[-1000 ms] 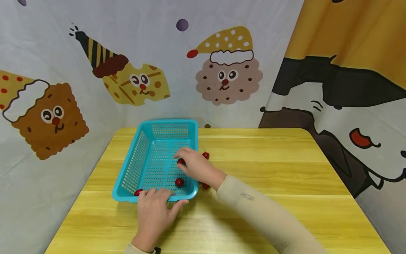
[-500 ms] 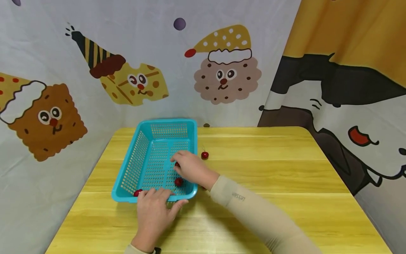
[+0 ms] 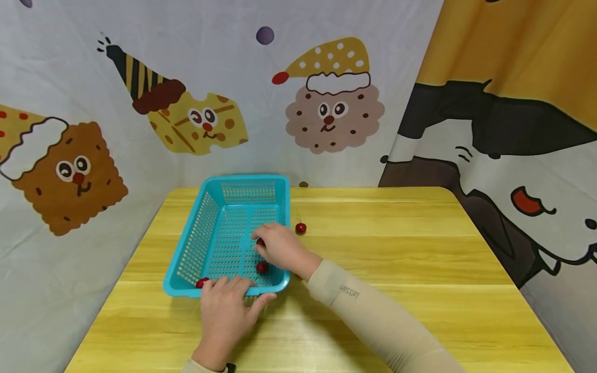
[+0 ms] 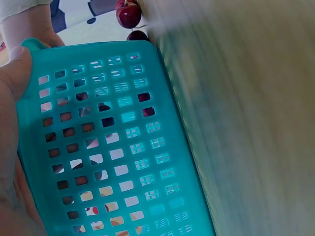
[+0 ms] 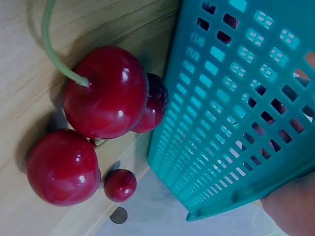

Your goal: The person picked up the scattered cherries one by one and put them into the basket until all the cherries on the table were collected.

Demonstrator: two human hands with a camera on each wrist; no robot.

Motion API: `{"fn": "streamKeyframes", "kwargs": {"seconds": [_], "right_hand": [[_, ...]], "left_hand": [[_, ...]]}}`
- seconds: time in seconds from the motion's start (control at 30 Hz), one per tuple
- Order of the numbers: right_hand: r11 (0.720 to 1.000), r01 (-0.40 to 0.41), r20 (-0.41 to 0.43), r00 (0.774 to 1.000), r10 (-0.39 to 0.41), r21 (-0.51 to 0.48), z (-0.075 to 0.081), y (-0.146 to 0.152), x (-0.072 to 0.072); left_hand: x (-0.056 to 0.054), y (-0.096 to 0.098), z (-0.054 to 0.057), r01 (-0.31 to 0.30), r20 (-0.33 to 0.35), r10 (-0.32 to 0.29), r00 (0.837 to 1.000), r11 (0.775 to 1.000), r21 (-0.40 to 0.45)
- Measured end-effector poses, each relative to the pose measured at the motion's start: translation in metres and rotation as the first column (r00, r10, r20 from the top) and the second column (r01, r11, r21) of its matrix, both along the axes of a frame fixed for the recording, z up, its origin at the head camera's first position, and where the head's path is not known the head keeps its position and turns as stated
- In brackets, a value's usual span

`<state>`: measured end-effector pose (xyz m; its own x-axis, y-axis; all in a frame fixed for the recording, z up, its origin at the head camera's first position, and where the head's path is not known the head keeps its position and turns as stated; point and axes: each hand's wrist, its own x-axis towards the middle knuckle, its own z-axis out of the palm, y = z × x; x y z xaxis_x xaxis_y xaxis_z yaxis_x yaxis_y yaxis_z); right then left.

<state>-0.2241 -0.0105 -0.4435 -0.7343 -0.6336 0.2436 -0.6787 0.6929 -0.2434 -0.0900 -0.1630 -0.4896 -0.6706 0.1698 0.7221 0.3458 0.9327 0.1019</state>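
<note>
A turquoise plastic basket (image 3: pixel 247 177) with mesh walls stands at the table's left. My left hand (image 3: pixel 226 305) grips its near rim, fingers over the edge and thumb along the outside. Reaching over the right wall, my right hand (image 3: pixel 282 246) pinches a dark red cherry (image 3: pixel 260 241) low inside the basket. Another cherry (image 3: pixel 262 267) lies on the basket floor nearer me. A red cherry (image 3: pixel 202 283) in the near left corner is partly hidden by my left fingers. Outside the right wall, a stemmed cherry (image 3: pixel 300 228) rests on the table.
The right wrist view shows several cherries (image 5: pixel 106 93) on the table close along the basket wall, mostly hidden under my right arm in the head view. The yellow wooden table (image 3: pixel 420 238) extends right. A cartoon-printed cloth (image 3: pixel 326 26) hangs behind it.
My right hand has moved slightly down and left inside the basket, with the cherry between its fingers. The left hand keeps its grip on the rim. The head view shifts slightly.
</note>
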Motion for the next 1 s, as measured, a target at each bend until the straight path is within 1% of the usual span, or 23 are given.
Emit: {"fn": "streamKeyframes", "kwargs": {"seconds": [0.43, 0.73, 1.0], "right_hand": [[1.0, 0.002, 0.014, 1.0, -0.002, 0.012, -0.0011, -0.0003, 0.0002], [1.0, 0.006, 0.019, 1.0, -0.006, 0.011, -0.0023, -0.0009, 0.0004], [1.0, 0.007, 0.027, 1.0, -0.007, 0.023, 0.0006, -0.0019, -0.0004]], "left_hand": [[0.0, -0.0017, -0.0027, 0.008, 0.02, -0.008, 1.0, 1.0, -0.001], [-0.0012, -0.002, -0.0031, 0.006, 0.002, -0.006, 1.0, 1.0, 0.011], [-0.0017, -0.003, -0.0021, 0.004, 0.013, -0.005, 1.0, 1.0, 0.008]]}}
